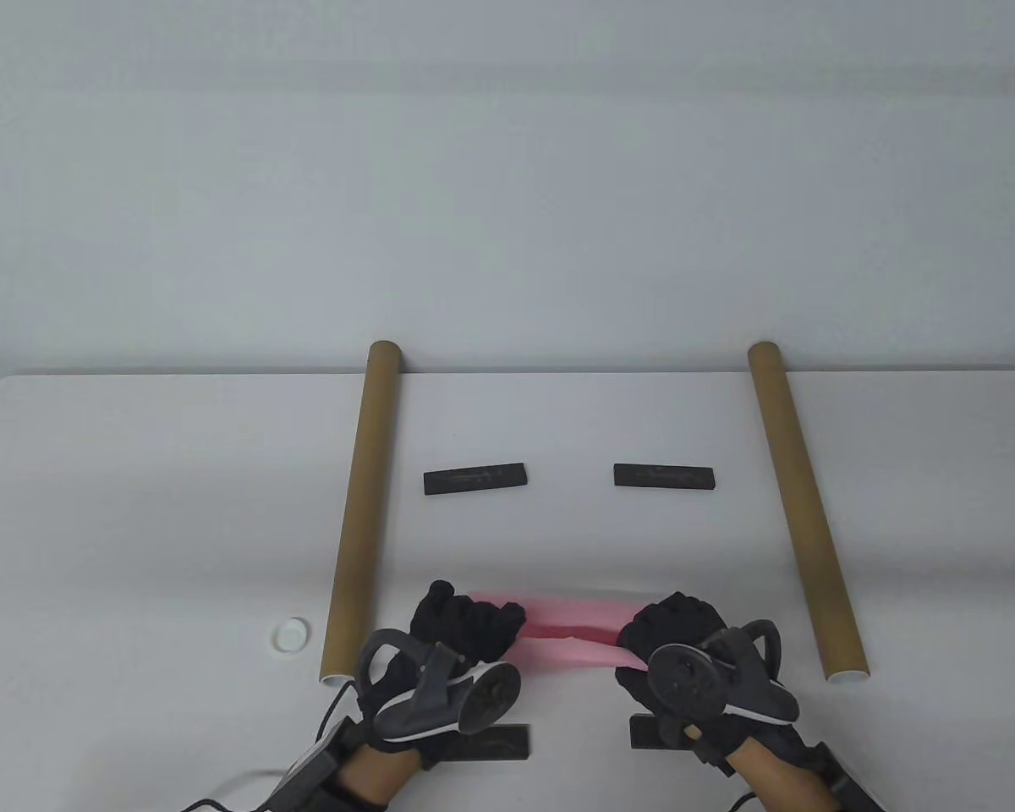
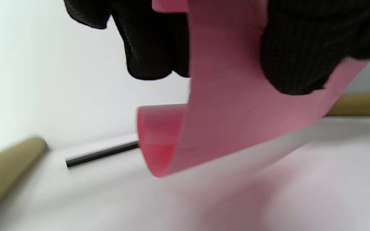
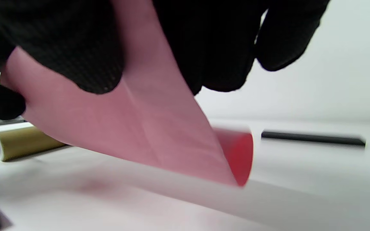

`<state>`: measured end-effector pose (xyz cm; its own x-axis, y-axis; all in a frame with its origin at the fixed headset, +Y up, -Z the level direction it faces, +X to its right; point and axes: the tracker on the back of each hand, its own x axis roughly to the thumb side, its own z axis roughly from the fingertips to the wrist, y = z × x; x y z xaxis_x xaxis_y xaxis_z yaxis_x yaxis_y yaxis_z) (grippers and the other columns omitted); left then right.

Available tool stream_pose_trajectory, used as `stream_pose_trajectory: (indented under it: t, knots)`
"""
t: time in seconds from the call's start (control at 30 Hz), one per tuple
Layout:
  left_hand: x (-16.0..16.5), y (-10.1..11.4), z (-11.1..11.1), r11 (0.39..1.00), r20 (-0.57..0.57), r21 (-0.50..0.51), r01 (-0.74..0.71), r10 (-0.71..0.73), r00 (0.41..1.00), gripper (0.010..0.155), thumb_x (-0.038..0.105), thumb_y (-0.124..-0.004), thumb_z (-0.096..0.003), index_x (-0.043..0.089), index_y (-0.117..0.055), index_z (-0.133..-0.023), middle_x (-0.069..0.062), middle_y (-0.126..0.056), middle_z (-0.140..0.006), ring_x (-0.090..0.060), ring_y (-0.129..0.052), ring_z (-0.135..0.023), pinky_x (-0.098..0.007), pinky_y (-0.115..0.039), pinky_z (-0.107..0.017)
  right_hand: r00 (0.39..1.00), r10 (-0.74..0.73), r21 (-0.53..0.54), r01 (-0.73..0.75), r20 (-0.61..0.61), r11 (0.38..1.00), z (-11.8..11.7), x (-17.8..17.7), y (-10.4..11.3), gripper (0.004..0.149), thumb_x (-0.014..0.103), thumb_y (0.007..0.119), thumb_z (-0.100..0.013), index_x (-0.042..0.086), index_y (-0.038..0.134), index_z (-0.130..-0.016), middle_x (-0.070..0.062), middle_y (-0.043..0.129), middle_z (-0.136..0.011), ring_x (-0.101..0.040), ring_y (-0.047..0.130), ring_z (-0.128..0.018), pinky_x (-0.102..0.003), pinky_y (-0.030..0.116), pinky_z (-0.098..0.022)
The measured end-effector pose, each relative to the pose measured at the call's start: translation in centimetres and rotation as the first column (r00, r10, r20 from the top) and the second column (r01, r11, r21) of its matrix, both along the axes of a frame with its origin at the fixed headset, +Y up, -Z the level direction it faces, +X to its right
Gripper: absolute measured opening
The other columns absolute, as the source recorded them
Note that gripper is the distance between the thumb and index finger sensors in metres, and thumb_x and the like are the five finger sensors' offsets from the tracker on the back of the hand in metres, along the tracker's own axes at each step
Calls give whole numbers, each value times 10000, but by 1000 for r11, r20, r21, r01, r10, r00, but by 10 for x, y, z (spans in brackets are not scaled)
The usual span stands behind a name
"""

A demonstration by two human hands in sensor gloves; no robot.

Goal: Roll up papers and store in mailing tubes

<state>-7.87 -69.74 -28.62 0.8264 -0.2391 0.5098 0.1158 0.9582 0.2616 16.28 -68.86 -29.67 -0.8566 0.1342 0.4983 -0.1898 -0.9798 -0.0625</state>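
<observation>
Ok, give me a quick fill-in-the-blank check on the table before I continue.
1. Both hands, left hand and right hand, hold a sheet of ____ paper.
2. The number of brown mailing tubes on the table is ____.
3. Beside the left tube's near end lies a small white ____.

Missing: pink; two; cap

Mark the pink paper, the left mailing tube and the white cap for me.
pink paper (image 1: 571, 639), table view, on the curled middle between the hands.
left mailing tube (image 1: 365, 507), table view, on mid-length of its brown wall.
white cap (image 1: 289, 634), table view, on its round top.
</observation>
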Motion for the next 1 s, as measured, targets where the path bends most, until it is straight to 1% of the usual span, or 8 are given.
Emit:
stream_pose_trajectory:
  t: [0.17, 0.27, 0.43, 0.57, 0.63, 0.7, 0.8, 1.0]
  knots:
    - [5, 0, 2, 1000, 19, 23, 4, -4, 1000, 805, 616, -940, -282, 268, -688, -963, 74, -927, -791, -142, -1002, -721, -516, -666, -733, 993, -120, -181, 117, -9, 976, -6, 5, -4, 365, 438, 935, -435, 188, 944, -700, -88, 989, -717, -387, 956, -701, -643, 762, -589]
    - [2, 1, -2, 1000, -1, -15, -20, 20, 1000, 495, 563, -945, -311, 382, -863, -764, 145, -1021, -591, -80, -1074, -552, -457, -727, -704, 993, -121, -201, 116, -11, 973, -8, 6, -4, 365, 439, 935, -436, 185, 947, -698, -92, 991, -715, -393, 954, -699, -648, 760, -587]
    - [-11, -4, -15, 942, -109, -262, -209, 186, 977, 417, 554, -926, -335, 377, -900, -712, 124, -1030, -542, -100, -1073, -505, -462, -733, -695, 993, 105, 161, -95, -54, 982, 8, -3, 2, 789, 578, 930, -392, 142, 707, -1010, -143, 714, -1046, -477, 697, -952, -708, 611, -696]
    - [-13, -6, -19, 903, -124, -342, -259, 230, 965, 409, 549, -924, -341, 374, -904, -710, 115, -1027, -550, -115, -1069, -515, -471, -721, -698, 983, 181, 292, -166, -24, 942, 14, -13, 2, 615, 521, 940, -404, 211, 809, -918, -74, 827, -970, -406, 792, -925, -666, 660, -708]
    - [-13, -5, -16, 927, -116, -293, -234, 208, 971, 449, 552, -912, -348, 368, -879, -757, 111, -1017, -595, -119, -1059, -556, -477, -705, -710, 986, 165, 231, -155, -25, 960, 11, -14, 1, 412, 486, 906, -436, 246, 902, -771, -36, 940, -824, -361, 898, -824, -640, 715, -675]
    - [-7, -1, -7, 991, -7, -87, -106, 106, 994, 659, 616, -901, -318, 344, -757, -901, 84, -950, -772, -161, -1002, -722, -506, -649, -736, 993, 110, 100, -105, -38, 989, 6, -12, -2, 378, 465, 916, -436, 223, 929, -726, -52, 970, -764, -367, 932, -763, -639, 738, -648]
    - [0, 3, 2, 995, 52, 87, 52, -57, 997, 831, 672, -895, -281, 294, -648, -979, 56, -877, -869, -182, -947, -813, -531, -620, -742, 1000, -4, -37, 3, -28, 999, 0, -6, -4, 371, 464, 922, -436, 208, 942, -704, -66, 987, -728, -374, 951, -724, -642, 753, -619]
    - [3, 0, 0, 998, 49, 59, 14, -17, 999, 664, 564, -938, -319, 303, -746, -900, 115, -966, -680, -102, -1038, -617, -494, -691, -715, 993, -115, -196, 114, 5, 974, -6, 1, -6, 367, 461, 932, -439, 187, 960, -682, -86, 1003, -698, -389, 966, -688, -648, 761, -585]
